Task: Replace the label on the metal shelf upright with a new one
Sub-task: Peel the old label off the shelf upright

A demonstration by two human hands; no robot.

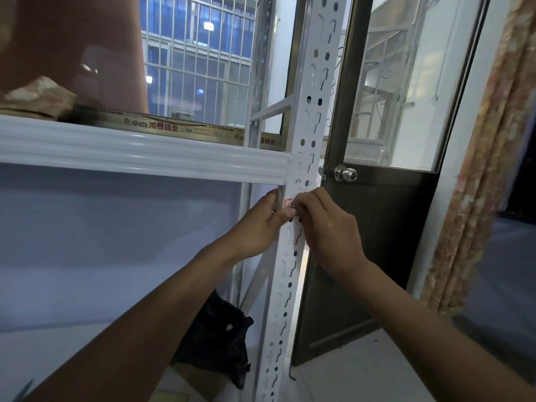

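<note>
- Head view: small white red-printed label (287,203) sits on the vertical white perforated metal upright (290,271), between my fingertips.
- Left hand (258,227) grips the upright; right hand (324,230) pinches the label's near edge.

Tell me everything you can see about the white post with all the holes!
The post is a tall strip that looks like white painted metal, running from the picture's top down to the floor. Round holes and hooked slots run along it. A white beam joins its left side. Just below, a small label with red print sits on it. The left hand grips its edge; the right hand pinches at the label.
</note>
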